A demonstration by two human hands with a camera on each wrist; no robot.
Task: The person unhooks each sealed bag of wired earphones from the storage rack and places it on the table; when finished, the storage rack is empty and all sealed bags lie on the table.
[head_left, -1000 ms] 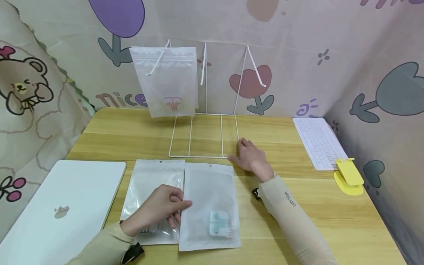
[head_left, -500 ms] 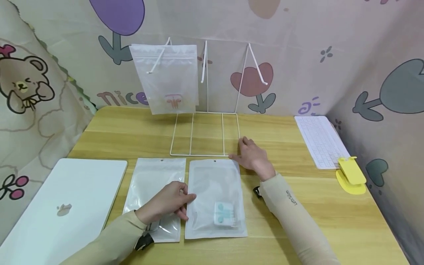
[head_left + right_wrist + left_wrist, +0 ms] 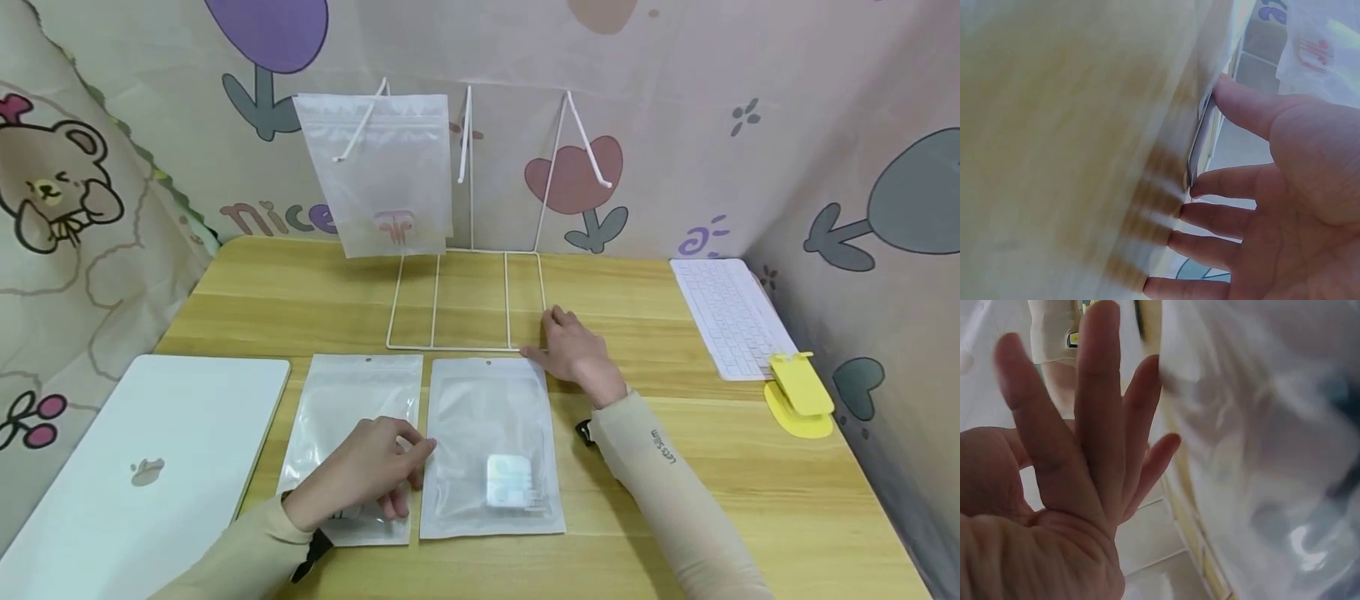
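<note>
My left hand (image 3: 367, 462) hovers over the left white zip pouch (image 3: 360, 383), its thumb tip by the left edge of the right zip pouch (image 3: 468, 417). Its fingers spread loosely in the left wrist view and hold nothing. Both pouches lie flat side by side, hang holes at the far end. A white square piece (image 3: 508, 481) shows through the right one. My right hand (image 3: 577, 354) rests at the front right corner of a white wire rack (image 3: 465, 348), thumb and fingertips on the tabletop beside the wires. The right wrist view shows its fingers straight and apart.
A third zip pouch (image 3: 382, 179) hangs on the rack's left hook; the middle and right hooks (image 3: 588, 137) carry nothing. A white laptop (image 3: 142, 467) lies at left. At right sit a white keyboard (image 3: 731, 321) and a yellow folding stand (image 3: 802, 396). Patterned cloth (image 3: 675, 100) encloses the table.
The right pouch has slid right and away from me, parting from the left pouch. My left hand followed it, then drew back slightly left. My right hand stays at the rack corner.
</note>
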